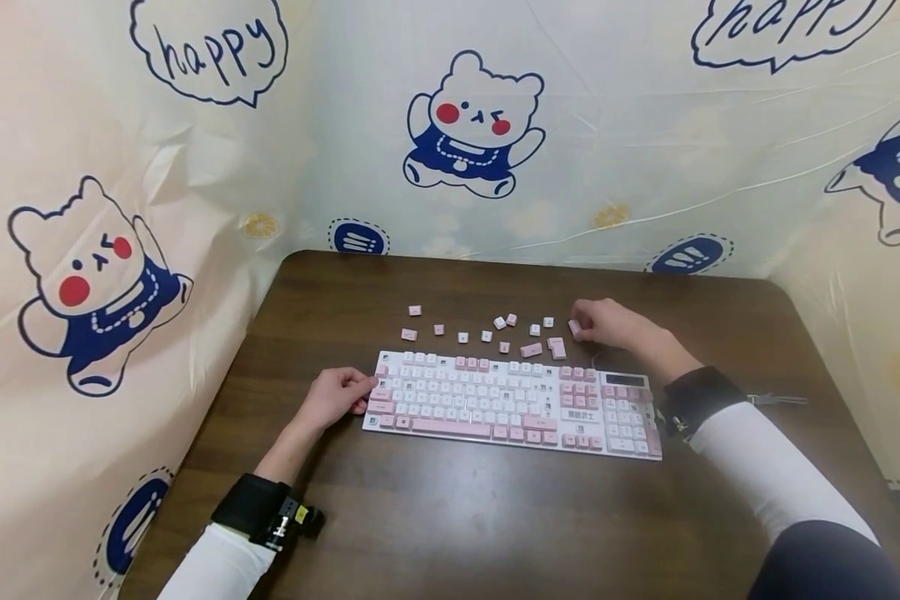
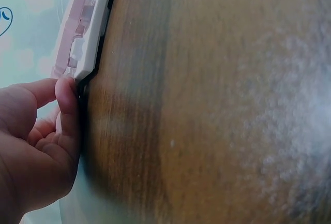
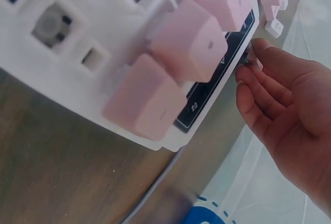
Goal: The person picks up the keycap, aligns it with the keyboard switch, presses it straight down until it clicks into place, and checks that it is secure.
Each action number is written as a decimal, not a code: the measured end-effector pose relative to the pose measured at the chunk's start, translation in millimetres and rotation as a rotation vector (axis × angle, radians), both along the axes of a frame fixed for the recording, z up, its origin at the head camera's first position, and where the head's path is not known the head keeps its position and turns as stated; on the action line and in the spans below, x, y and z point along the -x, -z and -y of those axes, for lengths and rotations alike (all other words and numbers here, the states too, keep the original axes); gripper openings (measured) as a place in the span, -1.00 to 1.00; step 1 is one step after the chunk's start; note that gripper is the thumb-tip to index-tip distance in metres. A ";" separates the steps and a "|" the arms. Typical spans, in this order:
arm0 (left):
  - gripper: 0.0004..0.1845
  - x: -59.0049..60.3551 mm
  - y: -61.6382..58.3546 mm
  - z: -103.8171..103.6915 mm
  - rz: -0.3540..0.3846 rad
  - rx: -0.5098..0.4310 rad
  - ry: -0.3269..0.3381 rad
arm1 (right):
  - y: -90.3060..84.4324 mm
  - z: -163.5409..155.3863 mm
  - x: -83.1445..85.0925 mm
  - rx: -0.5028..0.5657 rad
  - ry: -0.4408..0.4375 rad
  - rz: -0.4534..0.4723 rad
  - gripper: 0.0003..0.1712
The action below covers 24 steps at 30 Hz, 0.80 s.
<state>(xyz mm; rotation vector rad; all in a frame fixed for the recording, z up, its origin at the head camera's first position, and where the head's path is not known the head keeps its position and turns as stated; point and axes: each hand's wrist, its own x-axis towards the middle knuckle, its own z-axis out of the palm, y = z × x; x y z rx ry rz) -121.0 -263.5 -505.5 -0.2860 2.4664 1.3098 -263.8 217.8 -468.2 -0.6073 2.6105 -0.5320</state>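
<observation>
A pink and white keyboard lies across the middle of the brown table. My left hand is at its left end; in the left wrist view the thumb and curled fingers pinch the keyboard's edge. My right hand reaches behind the keyboard among several loose keycaps. Its fingertips pinch a small pink keycap. The right wrist view shows the right hand beyond the keyboard's right corner, with empty key sockets nearby.
Loose pink and white keycaps are scattered in a band behind the keyboard, including a long pink one. A cable lies at the right. Cartoon bear sheeting walls the table at the back and on both sides.
</observation>
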 end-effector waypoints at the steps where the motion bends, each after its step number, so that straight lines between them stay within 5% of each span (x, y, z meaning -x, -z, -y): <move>1: -0.71 -0.1 0.1 -0.3 -0.001 -0.002 0.004 | -0.3 -0.6 -0.7 0.000 0.002 0.004 -0.63; 13: -0.70 0.7 -1.1 -0.4 -0.020 0.006 0.024 | -15.5 -13.8 -16.4 0.011 0.008 -0.023 -0.64; 24: -0.66 -0.8 -4.3 -2.5 -0.004 0.022 0.026 | -38.4 -35.2 -66.3 -0.002 -0.001 -0.014 -0.64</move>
